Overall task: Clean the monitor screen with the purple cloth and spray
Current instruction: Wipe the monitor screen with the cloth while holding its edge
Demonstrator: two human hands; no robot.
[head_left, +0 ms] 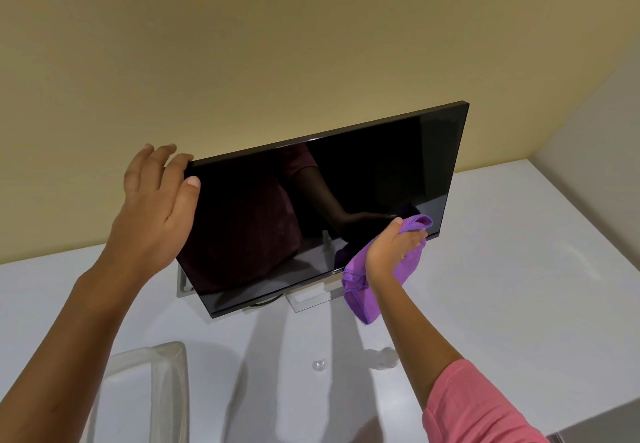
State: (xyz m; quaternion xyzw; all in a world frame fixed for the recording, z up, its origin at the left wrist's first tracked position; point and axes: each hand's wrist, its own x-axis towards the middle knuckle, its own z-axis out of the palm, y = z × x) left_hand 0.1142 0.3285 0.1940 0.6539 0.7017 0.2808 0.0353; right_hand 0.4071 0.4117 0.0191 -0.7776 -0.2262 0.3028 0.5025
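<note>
A black monitor (311, 200) stands on a white table (502, 269), its dark screen tilted and switched off. My left hand (156, 196) holds the monitor's upper left corner, fingers behind the top edge and thumb on the front. My right hand (394, 248) grips the purple cloth (363, 290) and presses it against the screen's lower right corner; part of the cloth hangs down below the bezel. A small clear spray bottle (381, 357) lies on the table near my right forearm, hard to make out.
A clear plastic chair back (166, 373) stands at the table's near left. A small clear cap (318, 364) sits on the table in front of the monitor. A beige wall rises behind; the monitor's stand (308, 299) shows below the bezel.
</note>
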